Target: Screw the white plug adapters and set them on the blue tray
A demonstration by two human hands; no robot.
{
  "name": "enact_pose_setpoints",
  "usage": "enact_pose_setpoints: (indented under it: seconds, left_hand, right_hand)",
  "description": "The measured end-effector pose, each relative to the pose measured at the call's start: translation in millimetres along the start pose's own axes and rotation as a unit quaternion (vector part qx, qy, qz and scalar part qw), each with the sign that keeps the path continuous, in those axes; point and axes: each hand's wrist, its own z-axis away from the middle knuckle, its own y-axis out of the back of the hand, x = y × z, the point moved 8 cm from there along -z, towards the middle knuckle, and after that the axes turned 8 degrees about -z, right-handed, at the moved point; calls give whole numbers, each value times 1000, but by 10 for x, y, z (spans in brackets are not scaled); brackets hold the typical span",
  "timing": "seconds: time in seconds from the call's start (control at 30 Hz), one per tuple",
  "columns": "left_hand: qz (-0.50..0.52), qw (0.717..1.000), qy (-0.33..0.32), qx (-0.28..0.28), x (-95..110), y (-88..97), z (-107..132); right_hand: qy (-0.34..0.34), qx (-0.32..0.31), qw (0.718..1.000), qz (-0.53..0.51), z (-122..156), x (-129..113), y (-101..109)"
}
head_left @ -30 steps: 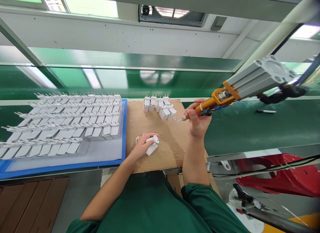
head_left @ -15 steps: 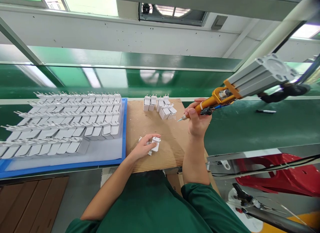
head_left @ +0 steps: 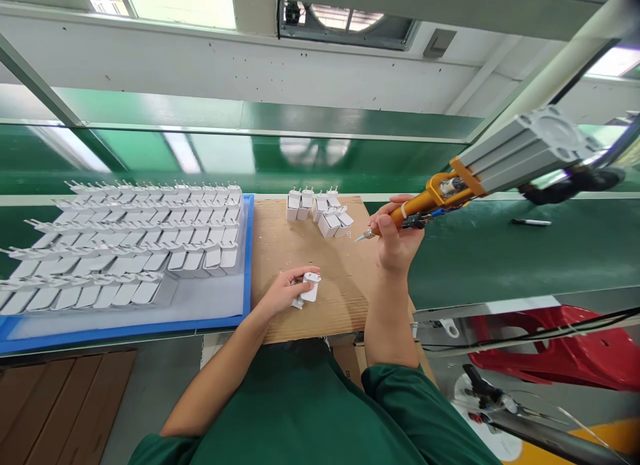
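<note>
My left hand (head_left: pixel 284 292) rests on the brown cardboard sheet (head_left: pixel 280 252) and grips a small white plug adapter (head_left: pixel 311 286), held upright between thumb and fingers. My right hand (head_left: pixel 395 242) is raised over the cardboard's right edge, closed round an orange pen-like dispensing tool (head_left: pixel 417 208) whose fine tip (head_left: pixel 359 238) points left, a hand's width above and right of the adapter. The tool hangs from a grey metal cylinder (head_left: pixel 520 152). A small group of white adapters (head_left: pixel 320 208) stands at the cardboard's far edge.
A blue tray (head_left: pixel 247 265) at left holds several rows of white adapters (head_left: pixel 140 242). A green conveyor belt (head_left: pixel 500 252) runs across, with a black marker (head_left: pixel 530 222) on it at right. A red plastic object (head_left: pixel 570 355) and cables lie lower right.
My left hand has turned the white adapter from lying tilted under the fingers to upright at the fingertips. The right hand and tool have barely moved.
</note>
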Motion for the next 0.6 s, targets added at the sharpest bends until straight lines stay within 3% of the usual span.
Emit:
enact_pose_setpoints:
  seconds: [0.13, 0.33, 0.47, 0.6]
  left_hand:
    - [-28, 999, -18, -16, -7, -11, 7]
    - [-130, 985, -111, -6, 98, -35, 112]
    - [-249, 945, -179, 111, 184, 18, 221]
    - [-362, 851, -278, 260, 274, 59, 424]
  right_hand:
    - [3, 6, 1000, -4, -4, 6, 10]
    - [2, 6, 1000, -9, 0, 22, 19]
    - [-7, 5, 1000, -5, 8, 34, 20]
    - [-17, 2, 1000, -3, 18, 30, 4]
